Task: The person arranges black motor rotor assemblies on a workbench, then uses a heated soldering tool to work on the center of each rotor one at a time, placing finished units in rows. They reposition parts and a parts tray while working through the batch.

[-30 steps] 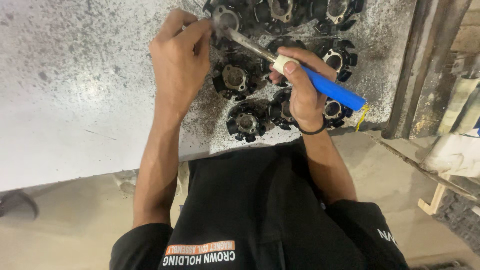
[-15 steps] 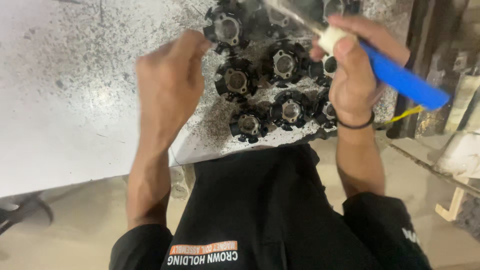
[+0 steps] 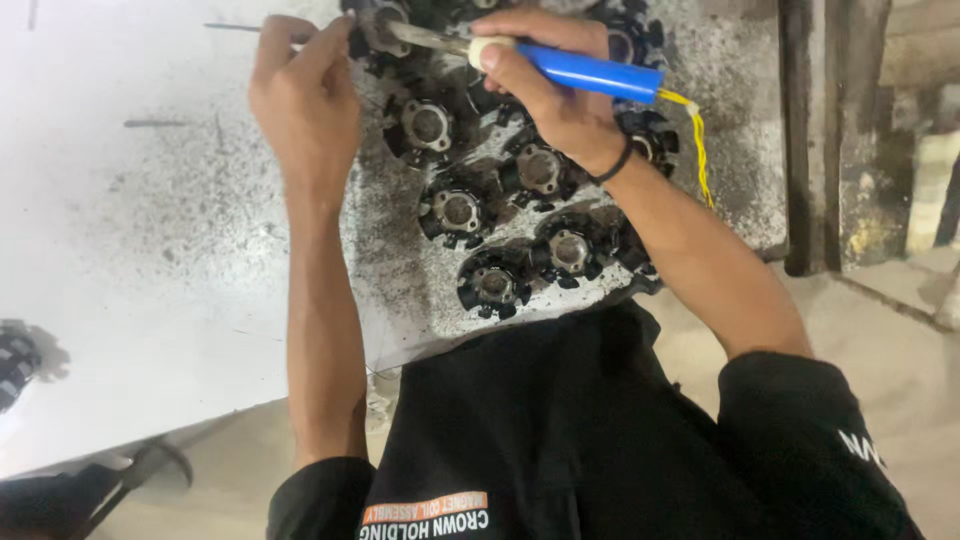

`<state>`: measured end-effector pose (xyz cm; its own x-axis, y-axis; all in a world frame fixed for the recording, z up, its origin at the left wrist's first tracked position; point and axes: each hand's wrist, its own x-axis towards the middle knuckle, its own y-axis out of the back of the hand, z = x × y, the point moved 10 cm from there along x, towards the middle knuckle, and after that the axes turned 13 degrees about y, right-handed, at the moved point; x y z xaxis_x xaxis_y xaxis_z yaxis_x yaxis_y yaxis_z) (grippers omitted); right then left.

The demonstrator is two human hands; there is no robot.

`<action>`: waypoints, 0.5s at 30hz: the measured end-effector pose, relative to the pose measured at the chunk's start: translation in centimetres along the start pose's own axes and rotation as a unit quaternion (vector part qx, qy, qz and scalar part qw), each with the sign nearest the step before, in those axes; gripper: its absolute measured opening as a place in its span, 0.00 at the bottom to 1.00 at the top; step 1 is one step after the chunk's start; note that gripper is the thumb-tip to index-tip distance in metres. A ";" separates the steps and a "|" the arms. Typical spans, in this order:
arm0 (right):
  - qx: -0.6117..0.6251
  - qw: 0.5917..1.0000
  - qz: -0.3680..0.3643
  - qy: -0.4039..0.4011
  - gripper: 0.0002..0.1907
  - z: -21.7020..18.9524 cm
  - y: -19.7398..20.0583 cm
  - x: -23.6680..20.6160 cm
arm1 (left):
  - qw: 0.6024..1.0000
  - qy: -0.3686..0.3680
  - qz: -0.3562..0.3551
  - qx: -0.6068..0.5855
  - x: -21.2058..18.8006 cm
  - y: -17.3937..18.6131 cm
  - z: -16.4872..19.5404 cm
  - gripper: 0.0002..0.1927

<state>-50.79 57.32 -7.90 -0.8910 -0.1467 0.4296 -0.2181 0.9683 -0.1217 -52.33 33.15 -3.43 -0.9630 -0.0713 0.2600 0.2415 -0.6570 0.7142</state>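
The blue-handled tool (image 3: 590,72) is lying nearly level across the top of the view, its metal shaft pointing left toward the round black part (image 3: 375,25) at the upper edge of the tabletop (image 3: 150,250), and its tip is resting on or just at that part's grey metal centre. The right hand (image 3: 550,95) is wrapping closed around the tool near the pale collar where handle meets shaft, thumb pressing on the collar; a dark band is sitting on that wrist. A yellow wire (image 3: 695,140) is trailing from the handle's far end and hanging down to the right. The left hand (image 3: 305,95) is closing its fingertips in a pinch just beside the same round black part, at its left edge; a thin dark rod (image 3: 235,27) is showing to the left of those fingers, though whether the fingers are gripping it cannot be told. Below and between the two forearms, a cluster of similar black toothed parts (image 3: 500,230) with grey metal hubs is lying flat on the tabletop, packed close and touching one another. The tabletop surface is showing pale and speckled with dark grit, heaviest around the parts. The person's black shirt (image 3: 560,430) is filling the lower view, tight against the tabletop's near edge. A dark upright post (image 3: 805,140) is standing beyond the tabletop's right edge.
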 end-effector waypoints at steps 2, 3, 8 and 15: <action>-0.015 1.000 -0.010 -0.010 0.11 0.4 -0.1 0.2 | 0.999 -0.029 0.000 0.023 -0.8 -0.1 0.1 0.12; -0.022 1.000 -0.013 -0.014 0.11 0.5 -0.3 0.2 | 0.998 -0.040 0.010 0.041 -0.9 0.4 0.2 0.13; -0.011 1.000 -0.006 -0.014 0.10 -0.1 -0.4 0.7 | 0.996 -0.074 -0.008 0.045 0.0 0.8 1.1 0.09; -0.007 0.999 -0.016 -0.042 0.12 0.1 -0.6 0.9 | 0.995 -0.079 -0.045 0.046 0.8 0.1 1.3 0.06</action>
<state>-51.48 56.62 -7.52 -0.9141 -0.1943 0.3559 -0.2429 0.9652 -0.0969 -52.93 34.00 -2.31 -0.9519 0.1087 0.2866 0.1724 -0.5832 0.7938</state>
